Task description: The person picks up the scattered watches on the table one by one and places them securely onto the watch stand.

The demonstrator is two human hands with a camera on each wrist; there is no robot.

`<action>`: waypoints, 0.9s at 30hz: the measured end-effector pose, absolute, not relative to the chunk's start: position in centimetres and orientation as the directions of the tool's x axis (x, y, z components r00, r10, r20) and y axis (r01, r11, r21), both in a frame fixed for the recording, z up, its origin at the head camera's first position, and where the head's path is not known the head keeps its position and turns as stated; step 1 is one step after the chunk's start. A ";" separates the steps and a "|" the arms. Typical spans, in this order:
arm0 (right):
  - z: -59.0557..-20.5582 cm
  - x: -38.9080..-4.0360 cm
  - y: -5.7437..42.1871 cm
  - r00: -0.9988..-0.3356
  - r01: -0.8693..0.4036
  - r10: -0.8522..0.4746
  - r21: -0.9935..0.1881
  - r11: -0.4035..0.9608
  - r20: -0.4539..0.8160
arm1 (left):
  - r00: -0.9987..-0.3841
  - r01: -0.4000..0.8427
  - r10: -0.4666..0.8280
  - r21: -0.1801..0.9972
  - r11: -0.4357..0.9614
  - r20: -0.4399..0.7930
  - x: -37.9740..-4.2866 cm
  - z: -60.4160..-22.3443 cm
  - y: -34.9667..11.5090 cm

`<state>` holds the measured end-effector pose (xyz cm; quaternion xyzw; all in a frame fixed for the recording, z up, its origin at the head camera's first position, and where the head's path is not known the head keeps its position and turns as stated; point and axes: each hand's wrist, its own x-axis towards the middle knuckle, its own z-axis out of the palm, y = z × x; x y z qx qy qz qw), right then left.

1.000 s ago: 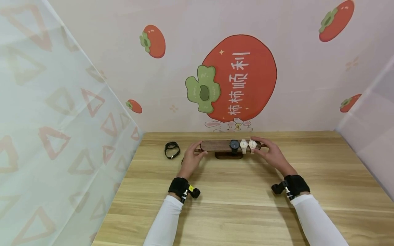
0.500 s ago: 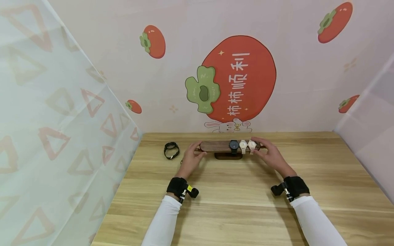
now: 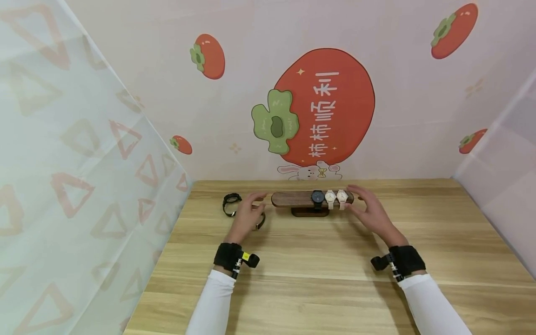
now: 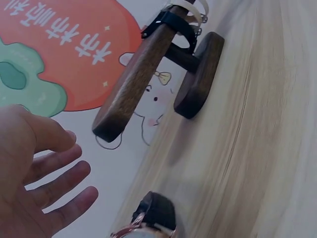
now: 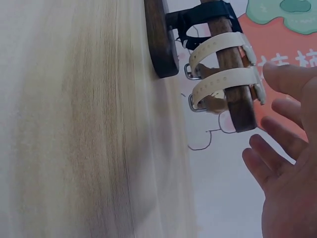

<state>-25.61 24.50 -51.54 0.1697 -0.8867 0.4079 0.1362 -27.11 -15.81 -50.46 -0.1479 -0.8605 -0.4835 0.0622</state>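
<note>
A dark wooden watch stand (image 3: 291, 200), a rounded bar on a small base, stands near the back wall. Strapped round its right half are a black watch (image 3: 318, 198) and two white watches (image 3: 330, 199), side by side. My left hand (image 3: 247, 217) is off the bar's left end, fingers loosely spread and holding nothing. Beneath it lies a dark-strapped watch (image 4: 157, 210) with a rose-gold case, partly hidden by the hand in the head view. My right hand (image 3: 372, 215) surrounds the bar's right end with loosely bent fingers; in the right wrist view its fingertips (image 5: 255, 141) are apart from the wood.
Another black watch (image 3: 231, 199) lies on the wooden table (image 3: 310, 288) to the left of my left hand. A wall (image 3: 234, 116) printed with persimmons rises right behind the stand. Patterned side panels (image 3: 83, 186) border the table.
Both hands have let go of the stand's ends. The left has drawn away leftward over the watch on the table; the right has shifted slightly outward. The stand stays in place.
</note>
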 end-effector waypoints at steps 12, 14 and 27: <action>-51.2 -22.3 23.9 -0.805 -0.502 -0.087 -0.597 0.625 0.586 | -0.945 0.325 0.171 0.754 0.571 0.278 -25.5 -51.0 -17.7; -51.2 -21.9 23.9 -0.792 -0.515 -0.084 -0.587 0.624 0.605 | -0.947 0.317 0.156 0.746 0.585 0.280 -25.2 -51.2 -17.6; -52.1 -20.2 23.2 -0.823 -0.502 -0.088 -0.648 0.572 0.560 | -0.937 0.347 0.186 0.721 0.599 0.296 -24.9 -53.5 -17.4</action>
